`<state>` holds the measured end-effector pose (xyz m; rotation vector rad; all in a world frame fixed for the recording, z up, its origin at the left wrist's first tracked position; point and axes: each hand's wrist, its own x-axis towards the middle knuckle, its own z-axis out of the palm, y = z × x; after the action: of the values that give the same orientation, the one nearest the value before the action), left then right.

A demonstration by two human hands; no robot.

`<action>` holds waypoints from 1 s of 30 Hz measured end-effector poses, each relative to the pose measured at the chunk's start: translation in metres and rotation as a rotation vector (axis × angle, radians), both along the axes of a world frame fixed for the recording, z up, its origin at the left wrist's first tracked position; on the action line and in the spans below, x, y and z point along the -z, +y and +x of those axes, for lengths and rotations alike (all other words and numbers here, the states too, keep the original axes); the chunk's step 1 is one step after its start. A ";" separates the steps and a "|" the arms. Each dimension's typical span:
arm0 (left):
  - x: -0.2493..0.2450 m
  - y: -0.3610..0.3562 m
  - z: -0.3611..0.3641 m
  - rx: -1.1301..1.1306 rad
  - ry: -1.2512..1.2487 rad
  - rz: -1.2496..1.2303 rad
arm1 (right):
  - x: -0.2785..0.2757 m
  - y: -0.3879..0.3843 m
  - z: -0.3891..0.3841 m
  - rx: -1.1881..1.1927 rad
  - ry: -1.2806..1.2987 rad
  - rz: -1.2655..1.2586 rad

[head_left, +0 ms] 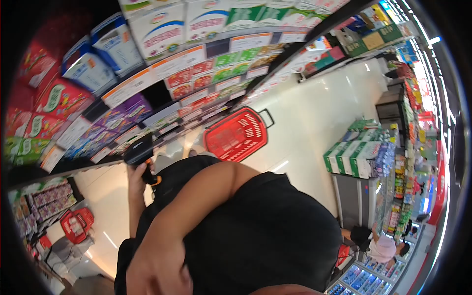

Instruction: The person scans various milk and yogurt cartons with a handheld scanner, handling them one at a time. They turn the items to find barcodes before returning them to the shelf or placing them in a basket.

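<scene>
My left hand, at the left of the view, is wrapped round the grip of a black handheld device with an orange part near its handle. The device is in front of the lower shelf edge. My right forearm crosses over my black shirt. At its end, my right hand is low in the view, near my shirt, with its fingers blurred and partly cut off; whether it holds anything is unclear. A red shopping basket with a dark handle sits on the floor beyond my right elbow, near my feet.
Shelves of cartons and red packs with price labels run along the top and left. Stacked green-white boxes stand on a grey counter at right. A person is at lower right. Another red basket lies at left.
</scene>
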<state>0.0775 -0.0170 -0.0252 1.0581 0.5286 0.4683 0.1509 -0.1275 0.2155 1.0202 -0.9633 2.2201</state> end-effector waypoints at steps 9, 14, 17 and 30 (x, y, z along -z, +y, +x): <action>-0.006 0.008 -0.008 -0.097 0.013 -0.096 | 0.138 0.044 0.121 2.180 -0.763 -0.667; -0.021 0.008 -0.004 -0.077 0.011 -0.048 | 0.171 0.064 0.135 2.283 -1.254 -0.485; -0.027 0.006 -0.005 -0.081 0.019 -0.038 | 0.171 0.077 0.139 2.314 -1.373 -0.300; -0.030 0.007 -0.007 -0.090 0.013 -0.037 | 0.155 0.128 0.133 2.298 -1.666 0.043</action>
<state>0.0702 -0.0096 0.0046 1.0051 0.5962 0.5294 0.2844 0.0003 0.0603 -1.7012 -1.2540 0.3222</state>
